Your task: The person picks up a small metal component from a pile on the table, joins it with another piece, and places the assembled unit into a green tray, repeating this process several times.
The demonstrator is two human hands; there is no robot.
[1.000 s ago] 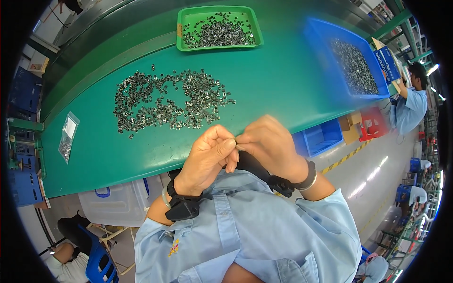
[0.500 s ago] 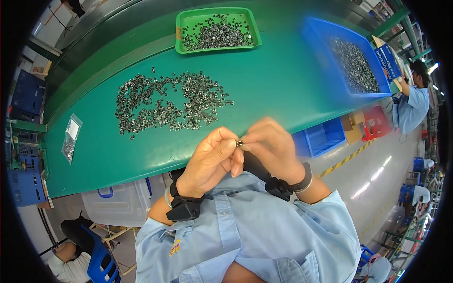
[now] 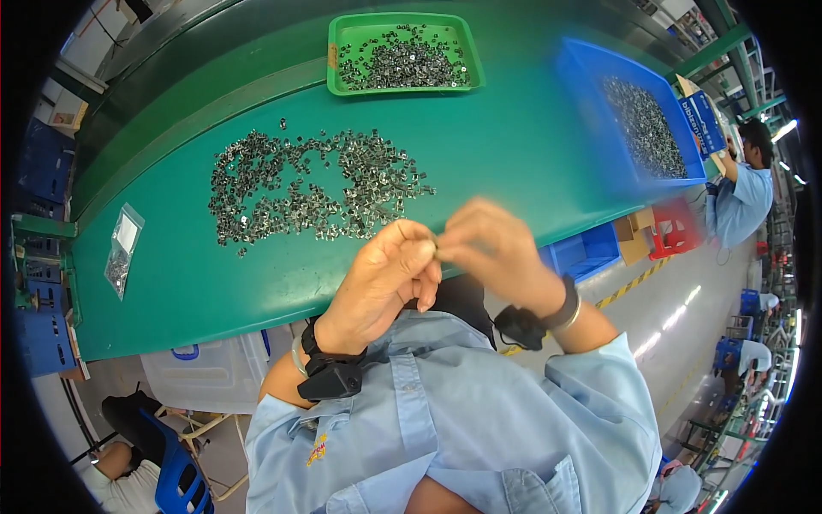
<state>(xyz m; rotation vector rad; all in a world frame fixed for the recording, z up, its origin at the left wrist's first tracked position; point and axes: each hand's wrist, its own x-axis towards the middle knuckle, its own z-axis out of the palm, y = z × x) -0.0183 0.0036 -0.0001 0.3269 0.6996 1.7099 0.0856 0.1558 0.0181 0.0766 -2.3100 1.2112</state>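
Observation:
My left hand (image 3: 383,278) and my right hand (image 3: 492,250) meet fingertip to fingertip over the near edge of the green table (image 3: 497,154). Between the fingertips sits a small dark metal part (image 3: 436,248), pinched from both sides and mostly hidden. Both wrists wear black bands. Beyond my hands a wide heap of small metal parts (image 3: 312,190) lies spread on the table.
A green tray (image 3: 402,53) with several metal parts stands at the far edge. A blue bin (image 3: 638,120) of parts is at the right. A small clear bag (image 3: 122,248) lies at the left. Another person in a light blue shirt (image 3: 741,193) works at the far right.
Both hands have stayed together at the table edge, shifting slightly while the fingers work the small part; the right hand is blurred with motion now.

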